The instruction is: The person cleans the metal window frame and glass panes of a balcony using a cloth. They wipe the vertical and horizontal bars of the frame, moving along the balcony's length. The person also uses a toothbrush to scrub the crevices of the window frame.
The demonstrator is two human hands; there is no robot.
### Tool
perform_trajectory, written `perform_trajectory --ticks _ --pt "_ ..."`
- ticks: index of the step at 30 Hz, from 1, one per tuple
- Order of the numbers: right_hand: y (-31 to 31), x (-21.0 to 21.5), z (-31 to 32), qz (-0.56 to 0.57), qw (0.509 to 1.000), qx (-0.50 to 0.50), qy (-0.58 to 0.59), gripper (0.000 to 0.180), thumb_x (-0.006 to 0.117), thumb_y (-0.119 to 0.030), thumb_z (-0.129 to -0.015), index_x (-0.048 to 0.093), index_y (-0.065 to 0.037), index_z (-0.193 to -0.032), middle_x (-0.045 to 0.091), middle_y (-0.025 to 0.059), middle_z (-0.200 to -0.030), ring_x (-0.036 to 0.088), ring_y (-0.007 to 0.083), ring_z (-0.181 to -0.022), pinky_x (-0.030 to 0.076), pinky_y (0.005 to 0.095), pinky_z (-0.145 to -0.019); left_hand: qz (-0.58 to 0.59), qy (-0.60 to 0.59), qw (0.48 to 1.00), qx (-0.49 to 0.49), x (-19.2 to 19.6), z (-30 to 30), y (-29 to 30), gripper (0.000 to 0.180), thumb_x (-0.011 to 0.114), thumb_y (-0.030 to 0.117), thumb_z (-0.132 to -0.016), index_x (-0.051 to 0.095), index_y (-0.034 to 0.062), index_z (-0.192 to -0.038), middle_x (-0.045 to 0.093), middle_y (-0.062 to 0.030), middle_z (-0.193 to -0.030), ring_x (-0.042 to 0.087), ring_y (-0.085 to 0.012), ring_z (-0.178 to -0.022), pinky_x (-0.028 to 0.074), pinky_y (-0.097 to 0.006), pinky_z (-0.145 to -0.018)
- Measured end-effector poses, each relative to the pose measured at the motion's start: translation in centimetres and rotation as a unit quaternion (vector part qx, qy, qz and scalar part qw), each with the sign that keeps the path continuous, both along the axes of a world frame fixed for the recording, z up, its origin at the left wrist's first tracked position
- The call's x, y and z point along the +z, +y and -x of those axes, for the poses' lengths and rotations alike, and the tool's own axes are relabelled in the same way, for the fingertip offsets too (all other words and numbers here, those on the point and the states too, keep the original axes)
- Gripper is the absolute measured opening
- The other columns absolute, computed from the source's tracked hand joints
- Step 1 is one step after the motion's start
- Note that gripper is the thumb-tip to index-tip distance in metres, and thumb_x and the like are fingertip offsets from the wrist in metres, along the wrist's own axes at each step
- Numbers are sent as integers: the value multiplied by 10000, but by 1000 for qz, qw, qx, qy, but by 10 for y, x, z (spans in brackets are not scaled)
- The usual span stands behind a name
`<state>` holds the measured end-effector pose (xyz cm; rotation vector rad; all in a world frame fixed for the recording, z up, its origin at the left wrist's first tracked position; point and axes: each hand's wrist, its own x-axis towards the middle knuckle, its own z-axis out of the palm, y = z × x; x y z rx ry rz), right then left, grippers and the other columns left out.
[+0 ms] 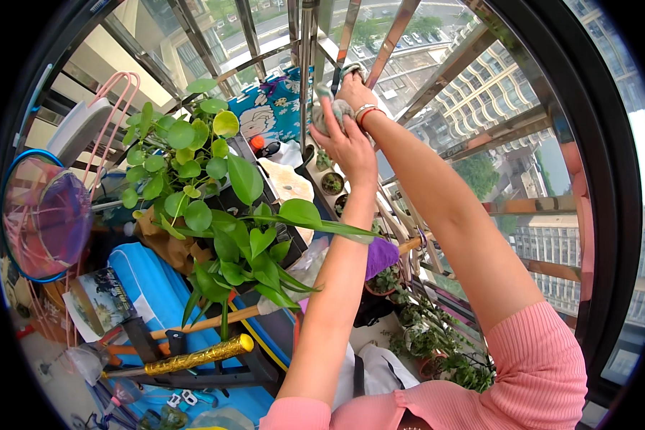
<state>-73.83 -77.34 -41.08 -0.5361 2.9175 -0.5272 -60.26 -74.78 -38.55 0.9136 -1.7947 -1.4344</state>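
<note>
Both of my arms stretch forward to the metal railing at the window side. My right hand (357, 94), with bracelets at its wrist, is closed on a grey-green cloth against a shiny upright bar (348, 32). Just below and nearer, my left hand (347, 149) grips a bunched part of grey-green cloth (330, 113), its fingers bent over it. Whether both hands hold one cloth or two, I cannot tell. Small potted plants (332, 183) stand on the ledge under my left hand.
Leafy green plants (193, 154) fill the left, their long leaves reaching my left forearm. Lower down lie a gold-wrapped stick (201, 356) and a blue padded item (145, 276). A round net (46, 215) hangs far left. More pots (437, 365) line the railing; buildings show outside.
</note>
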Motion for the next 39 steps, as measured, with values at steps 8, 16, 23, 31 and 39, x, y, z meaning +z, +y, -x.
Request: perform_trajectory --ticks 8,16,23,31,39 --pt "-24 13 18 -58 998 -23 14 487 507 -211 -857 448 60 -1256 466 196 -1318 628 310 -1018 511 394 -845 -141 80 987 -25 -2 24 -20 478 369 142 -921 345 102 -1397 169 -242 -1462 256 -369 -1339 266 -396 -1063" --pt "9 15 -22 -122 984 88 98 319 527 -138 -829 554 74 -1066 571 214 -1112 671 323 -846 549 379 -694 -481 166 860 -40 -12 -9 2 530 399 116 -932 216 150 -1429 404 -108 -1342 471 -238 -1157 405 -356 -936" --pt "-33 9 48 2 979 90 182 346 462 -146 -853 452 30 -1150 536 216 -1191 652 368 -860 530 433 -697 -463 275 843 15 15 11 0 560 493 204 -954 225 108 -1436 301 -114 -1440 396 -243 -1228 333 -342 -1009" --pt "-89 0 70 -53 997 32 47 452 444 -196 -881 455 48 -1262 467 191 -1334 601 312 -1075 490 396 -883 -499 349 792 -31 -19 25 -27 546 485 137 -957 242 102 -1445 376 -72 -1405 431 -184 -1205 370 -323 -986" --pt "-64 -4 42 -74 984 108 119 376 476 -181 -869 513 14 -1189 509 207 -1261 636 324 -983 522 421 -798 -519 291 802 -52 -28 6 -22 473 456 97 -952 318 73 -1403 474 -74 -1314 504 -186 -1120 410 -323 -941"
